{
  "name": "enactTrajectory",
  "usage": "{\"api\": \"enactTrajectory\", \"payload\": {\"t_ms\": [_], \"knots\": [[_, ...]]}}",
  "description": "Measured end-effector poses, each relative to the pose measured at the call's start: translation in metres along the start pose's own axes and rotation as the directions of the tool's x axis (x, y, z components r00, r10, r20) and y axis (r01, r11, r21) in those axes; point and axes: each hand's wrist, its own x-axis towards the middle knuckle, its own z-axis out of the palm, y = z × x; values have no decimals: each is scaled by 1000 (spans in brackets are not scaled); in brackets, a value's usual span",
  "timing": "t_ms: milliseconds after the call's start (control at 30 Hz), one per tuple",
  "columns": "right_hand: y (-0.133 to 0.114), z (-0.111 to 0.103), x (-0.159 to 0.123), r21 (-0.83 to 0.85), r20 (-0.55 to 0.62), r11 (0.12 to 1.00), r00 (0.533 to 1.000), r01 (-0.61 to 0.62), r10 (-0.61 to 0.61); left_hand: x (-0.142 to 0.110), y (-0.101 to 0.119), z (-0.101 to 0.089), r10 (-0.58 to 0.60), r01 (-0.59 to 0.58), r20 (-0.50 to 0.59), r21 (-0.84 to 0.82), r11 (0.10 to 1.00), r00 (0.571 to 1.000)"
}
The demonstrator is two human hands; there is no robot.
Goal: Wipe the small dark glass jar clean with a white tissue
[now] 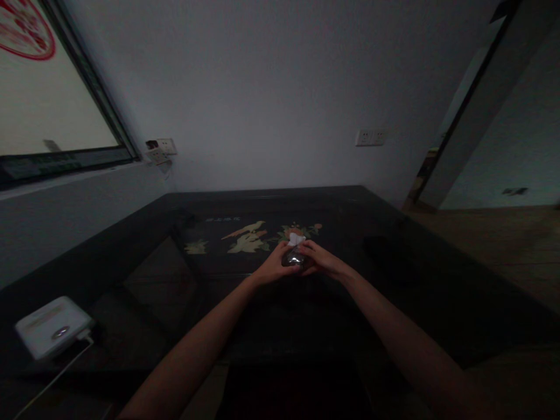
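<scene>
Both hands meet over the dark table, around a small, rounded, shiny dark object [290,257] whose kind I cannot make out. My left hand [273,266] grips it from the left, with the thumb along its near side. From the right, my right hand [322,260] has its fingers bent against the object and against a crumpled white piece [296,239] that looks like tissue or cloth. That white piece sticks up at the far side of the object. Dim light hides the exact finger contacts of the right hand.
The dark table [262,201] bears a printed bird [247,230] and flowers. A white box-shaped device [55,326] with a cable lies at the left front. Wall sockets [370,137] are behind, a window [56,87] at left, a doorway [464,105] at right.
</scene>
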Motion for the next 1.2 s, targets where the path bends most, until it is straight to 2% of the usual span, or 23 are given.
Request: {"api": "enactTrajectory", "payload": {"t_ms": [67,133,267,400,567,733,933,1200], "knots": [[-2,2,-1,50,-12,998,1000,28,-27,2,-1,0,23,-25,-45,-55,998,999],[-5,2,-2,107,-24,993,998,56,-54,5,-2,-2,39,-52,-136,-95,994,990],[-8,0,2,249,-138,960,985,132,-100,12,-8,-9,17,-57,-355,-103,993,935],[-7,-4,7,328,-227,905,953,270,-202,18,-15,-15,-28,-43,-454,-145,989,890],[-3,-8,11,302,-263,879,919,368,-294,19,-10,-15,-70,-30,-467,-205,978,881],[1,-11,15,270,-315,865,887,424,-337,17,-2,-15,-69,-14,-460,-174,985,885],[2,-5,13,274,-314,861,886,429,-341,12,6,-11,69,-59,-418,38,998,906],[6,10,11,262,-267,874,901,410,-343,6,8,-5,217,-133,-419,220,966,881]]}}
